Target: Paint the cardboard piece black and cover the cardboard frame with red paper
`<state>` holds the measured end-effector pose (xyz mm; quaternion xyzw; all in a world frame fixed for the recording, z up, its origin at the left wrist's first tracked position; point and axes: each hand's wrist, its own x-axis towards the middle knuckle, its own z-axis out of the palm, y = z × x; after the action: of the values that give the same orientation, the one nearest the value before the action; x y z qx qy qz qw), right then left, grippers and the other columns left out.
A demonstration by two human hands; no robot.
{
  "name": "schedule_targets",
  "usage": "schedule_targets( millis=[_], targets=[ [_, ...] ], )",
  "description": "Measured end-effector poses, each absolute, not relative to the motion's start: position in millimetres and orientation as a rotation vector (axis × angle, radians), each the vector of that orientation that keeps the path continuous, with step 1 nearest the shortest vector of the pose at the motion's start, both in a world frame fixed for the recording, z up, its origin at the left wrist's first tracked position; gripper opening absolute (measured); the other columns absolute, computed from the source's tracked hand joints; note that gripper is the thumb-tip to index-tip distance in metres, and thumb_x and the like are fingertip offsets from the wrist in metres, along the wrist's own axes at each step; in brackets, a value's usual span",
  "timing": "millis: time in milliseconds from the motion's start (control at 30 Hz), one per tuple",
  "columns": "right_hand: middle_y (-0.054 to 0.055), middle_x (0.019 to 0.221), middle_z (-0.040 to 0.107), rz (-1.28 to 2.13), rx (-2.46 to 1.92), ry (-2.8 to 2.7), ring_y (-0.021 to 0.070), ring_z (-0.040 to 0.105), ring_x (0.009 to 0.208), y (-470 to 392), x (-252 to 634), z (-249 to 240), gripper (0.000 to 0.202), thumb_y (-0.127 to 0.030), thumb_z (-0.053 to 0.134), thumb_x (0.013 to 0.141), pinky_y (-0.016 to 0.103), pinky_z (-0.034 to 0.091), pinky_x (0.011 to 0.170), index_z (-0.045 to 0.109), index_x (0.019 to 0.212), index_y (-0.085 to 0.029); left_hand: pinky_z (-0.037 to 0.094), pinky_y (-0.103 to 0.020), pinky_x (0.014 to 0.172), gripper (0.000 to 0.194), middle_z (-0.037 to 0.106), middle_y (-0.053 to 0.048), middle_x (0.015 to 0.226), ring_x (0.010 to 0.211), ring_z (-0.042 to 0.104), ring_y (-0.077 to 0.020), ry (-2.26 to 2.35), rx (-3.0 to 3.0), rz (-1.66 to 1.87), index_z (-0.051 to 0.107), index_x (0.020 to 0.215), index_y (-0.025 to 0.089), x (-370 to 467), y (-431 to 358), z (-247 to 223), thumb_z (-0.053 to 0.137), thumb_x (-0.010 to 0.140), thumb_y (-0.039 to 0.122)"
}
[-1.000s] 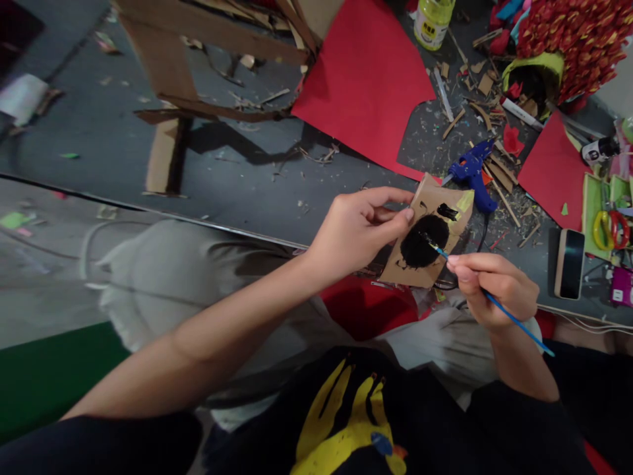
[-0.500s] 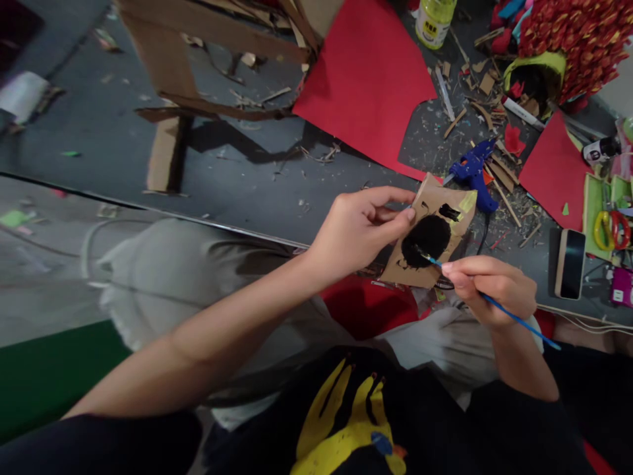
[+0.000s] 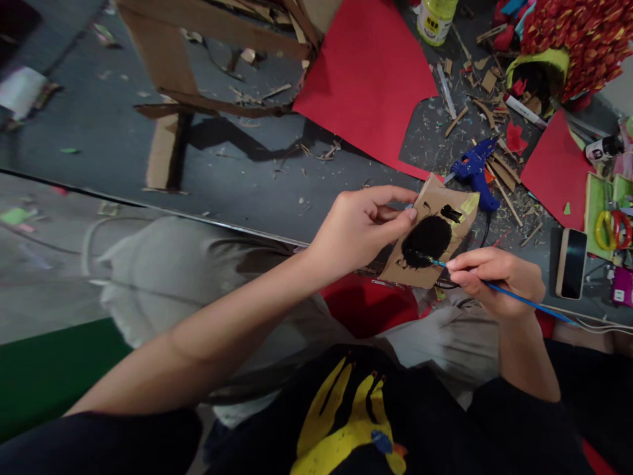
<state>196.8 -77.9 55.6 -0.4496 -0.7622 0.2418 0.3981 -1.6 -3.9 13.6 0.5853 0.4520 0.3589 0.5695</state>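
Note:
My left hand (image 3: 363, 224) pinches the left edge of a small brown cardboard piece (image 3: 410, 274), held tilted at the table's front edge. A large black painted round and a smaller black patch mark its face, with yellowish paint near its upper right corner. Between the fingertips of my right hand (image 3: 499, 280) is a thin blue paintbrush (image 3: 519, 297). Its tip lies against the lower part of the black round. Just behind the cardboard rests a blue glue gun (image 3: 473, 173).
The dark table (image 3: 257, 191) carries a cardboard frame (image 3: 173, 79) at the left, large red sheet (image 3: 366, 86), glue jar (image 3: 436, 20) and scraps. To the right are a phone (image 3: 571, 264), red-and-yellow-handled scissors (image 3: 604, 229) and a marker (image 3: 525, 111).
My right hand has shifted slightly right and up, and the brush lies at a flatter angle, its tip still on the black round. My left hand keeps its hold on the cardboard.

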Motion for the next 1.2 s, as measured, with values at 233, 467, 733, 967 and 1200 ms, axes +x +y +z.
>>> schedule_targets(
  millis=[233,467,733,967,1200],
  targets=[
    [-0.002,0.083,0.077,0.625,-1.129,-1.961,0.0126,0.074,0.072,-78,198,56,0.012,-0.014,0.072,0.082,0.021,0.059,0.062,0.064,0.077,-0.022,0.047,-0.02,0.048,0.027,0.071,0.0,0.062,0.057,0.065,-0.0147,1.026,1.374,0.847,0.074,0.098,0.019,-2,-4,13,0.063,0.079,0.035],
    [-0.004,0.08,0.077,0.673,-1.143,-2.033,0.0119,0.074,0.071,-78,199,59,0.013,-0.016,0.07,0.084,0.02,0.06,0.061,0.062,0.076,-0.023,0.045,-0.019,0.046,0.027,0.071,0.0,0.06,0.054,0.063,-0.0135,1.041,1.39,0.843,0.074,0.096,0.018,-2,-4,15,0.062,0.078,0.033],
    [-0.004,0.079,0.077,0.644,-1.135,-2.077,0.0117,0.074,0.07,-79,203,61,0.015,-0.016,0.069,0.085,0.02,0.059,0.061,0.062,0.074,-0.022,0.045,-0.019,0.044,0.026,0.068,0.001,0.057,0.052,0.062,-0.0132,1.071,1.394,0.88,0.075,0.095,0.018,-1,-3,15,0.064,0.078,0.033],
    [0.0,0.086,0.077,0.451,-1.132,-1.926,0.0165,0.074,0.071,-82,205,59,0.015,-0.017,0.075,0.079,0.025,0.061,0.057,0.063,0.08,-0.024,0.052,-0.021,0.05,0.015,0.066,0.003,0.057,0.051,0.062,-0.0115,1.153,1.244,1.063,0.071,0.089,0.019,-4,2,18,0.066,0.079,0.03],
    [0.001,0.09,0.076,0.298,-1.128,-1.962,0.0157,0.073,0.073,-81,197,54,0.019,-0.012,0.075,0.076,0.026,0.063,0.062,0.061,0.081,-0.024,0.051,-0.019,0.045,0.013,0.062,0.006,0.052,0.046,0.059,-0.0093,1.083,1.077,1.187,0.061,0.085,0.022,-6,7,16,0.067,0.079,0.031]
  ],
)
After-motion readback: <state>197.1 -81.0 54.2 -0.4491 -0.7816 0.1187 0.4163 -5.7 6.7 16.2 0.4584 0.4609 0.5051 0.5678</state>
